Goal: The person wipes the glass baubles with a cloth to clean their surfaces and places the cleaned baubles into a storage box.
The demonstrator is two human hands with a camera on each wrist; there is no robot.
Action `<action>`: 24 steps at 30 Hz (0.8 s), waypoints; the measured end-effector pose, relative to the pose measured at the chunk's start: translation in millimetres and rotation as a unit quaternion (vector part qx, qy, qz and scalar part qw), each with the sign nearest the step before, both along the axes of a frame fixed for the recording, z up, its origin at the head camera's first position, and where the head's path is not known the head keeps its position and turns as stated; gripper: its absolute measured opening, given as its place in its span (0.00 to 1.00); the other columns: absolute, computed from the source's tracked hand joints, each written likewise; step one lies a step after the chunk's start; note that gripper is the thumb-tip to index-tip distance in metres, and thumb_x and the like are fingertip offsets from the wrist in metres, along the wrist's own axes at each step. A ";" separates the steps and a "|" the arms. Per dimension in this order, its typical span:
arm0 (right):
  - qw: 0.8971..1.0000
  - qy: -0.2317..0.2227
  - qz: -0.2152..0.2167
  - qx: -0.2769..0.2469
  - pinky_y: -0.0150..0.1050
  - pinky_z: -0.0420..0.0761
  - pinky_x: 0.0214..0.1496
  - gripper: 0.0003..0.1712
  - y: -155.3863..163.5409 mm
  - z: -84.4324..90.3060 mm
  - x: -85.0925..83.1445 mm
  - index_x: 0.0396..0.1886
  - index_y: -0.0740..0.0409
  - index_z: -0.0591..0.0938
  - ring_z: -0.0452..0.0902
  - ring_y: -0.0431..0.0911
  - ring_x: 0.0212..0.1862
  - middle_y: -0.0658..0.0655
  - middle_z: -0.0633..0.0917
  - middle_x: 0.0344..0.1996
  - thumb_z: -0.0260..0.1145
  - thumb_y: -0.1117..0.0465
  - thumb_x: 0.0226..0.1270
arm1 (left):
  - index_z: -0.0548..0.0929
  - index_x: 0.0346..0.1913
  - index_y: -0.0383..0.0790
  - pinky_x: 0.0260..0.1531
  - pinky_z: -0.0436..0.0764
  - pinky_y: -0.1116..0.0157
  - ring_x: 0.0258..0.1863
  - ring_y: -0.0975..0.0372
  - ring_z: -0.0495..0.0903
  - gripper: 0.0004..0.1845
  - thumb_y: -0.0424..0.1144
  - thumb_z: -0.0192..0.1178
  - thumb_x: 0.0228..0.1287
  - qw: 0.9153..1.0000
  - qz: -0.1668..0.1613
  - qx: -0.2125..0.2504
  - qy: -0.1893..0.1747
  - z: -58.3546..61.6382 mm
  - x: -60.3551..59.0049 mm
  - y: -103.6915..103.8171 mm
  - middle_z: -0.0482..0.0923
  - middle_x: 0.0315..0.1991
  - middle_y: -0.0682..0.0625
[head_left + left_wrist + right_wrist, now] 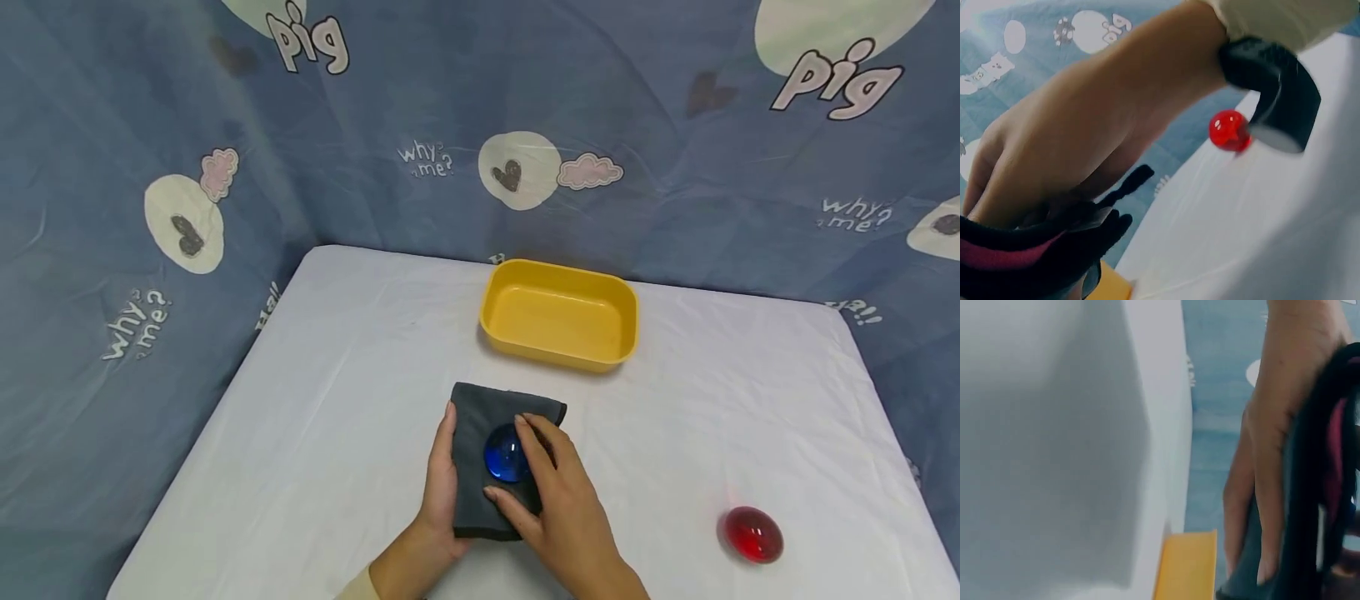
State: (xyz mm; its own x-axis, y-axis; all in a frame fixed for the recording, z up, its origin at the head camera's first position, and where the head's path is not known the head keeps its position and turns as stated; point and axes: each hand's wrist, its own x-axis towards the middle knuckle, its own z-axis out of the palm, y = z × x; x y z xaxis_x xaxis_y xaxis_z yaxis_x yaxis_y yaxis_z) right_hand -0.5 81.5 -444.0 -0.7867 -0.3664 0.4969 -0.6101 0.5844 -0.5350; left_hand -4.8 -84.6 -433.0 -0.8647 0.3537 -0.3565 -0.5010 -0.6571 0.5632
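A dark grey cloth (480,408) lies spread over my left hand (442,475), whose straight fingers run along its left edge near the table's front middle. A blue glass ball (504,454) sits on the cloth. My right hand (512,463) curls over it, pinching the ball between thumb and fingers. The right wrist view shows the left hand (1266,487) flat against the cloth (1244,575). In the left wrist view the left hand (1054,162) fills the frame, its fingertips hidden.
An empty yellow tub (558,354) stands behind the hands on the white table (337,375). A red glass ball (753,534) lies at the front right, also in the left wrist view as a red ball (1229,130). Blue printed fabric walls the back and sides.
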 end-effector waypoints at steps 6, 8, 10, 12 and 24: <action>0.999 0.032 0.024 0.007 0.36 0.71 0.70 0.36 8.3 -4.1 1.7 0.76 0.60 0.71 0.76 0.51 0.64 0.58 0.75 0.68 0.58 0.41 0.81 | 0.56 0.80 0.46 0.63 0.75 0.62 0.64 0.61 0.74 0.52 0.82 0.35 0.68 0.998 -0.030 -0.043 -0.016 -1.8 1.3 1.1 0.71 0.68 0.48; 0.999 0.043 0.023 0.001 0.35 0.71 0.70 0.34 8.6 -5.4 1.3 0.72 0.60 0.75 0.78 0.52 0.61 0.58 0.78 0.65 0.60 0.42 0.80 | 0.60 0.78 0.46 0.63 0.74 0.63 0.63 0.61 0.74 0.51 0.83 0.34 0.68 0.998 -0.027 -0.048 -0.018 -1.6 1.5 2.7 0.71 0.66 0.49; 0.999 0.046 0.015 0.000 0.35 0.73 0.68 0.33 8.3 -6.2 1.0 0.69 0.60 0.78 0.78 0.51 0.59 0.57 0.79 0.61 0.63 0.41 0.78 | 0.63 0.74 0.47 0.61 0.74 0.63 0.60 0.61 0.74 0.51 0.84 0.33 0.66 0.998 -0.020 -0.058 -0.023 -1.2 1.6 4.5 0.71 0.63 0.49; 0.999 0.043 0.002 0.002 0.37 0.74 0.65 0.33 7.8 -6.3 0.3 0.66 0.60 0.79 0.78 0.50 0.57 0.57 0.80 0.59 0.64 0.39 0.77 | 0.66 0.72 0.47 0.59 0.75 0.64 0.58 0.61 0.75 0.51 0.86 0.33 0.64 0.997 -0.014 -0.068 -0.026 -0.8 1.6 6.1 0.72 0.60 0.49; 0.995 0.025 -0.089 0.020 0.44 0.78 0.48 0.36 3.8 -8.8 -6.7 0.44 0.61 0.85 0.72 0.47 0.43 0.54 0.80 0.40 0.57 0.31 0.77 | 0.70 0.68 0.44 0.55 0.80 0.63 0.54 0.61 0.80 0.45 0.79 0.38 0.70 0.997 -0.006 -0.067 -0.044 -1.2 4.2 14.9 0.77 0.58 0.48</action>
State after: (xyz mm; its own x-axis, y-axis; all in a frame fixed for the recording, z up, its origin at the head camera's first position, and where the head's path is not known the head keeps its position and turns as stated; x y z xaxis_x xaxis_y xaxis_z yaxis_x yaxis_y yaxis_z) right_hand -7.1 85.3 -452.9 -0.8158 -0.2427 0.5249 -0.5197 0.7058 -0.4814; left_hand -0.7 -69.8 -434.2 -0.8241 0.3082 -0.4753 -0.5597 -0.5720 0.5996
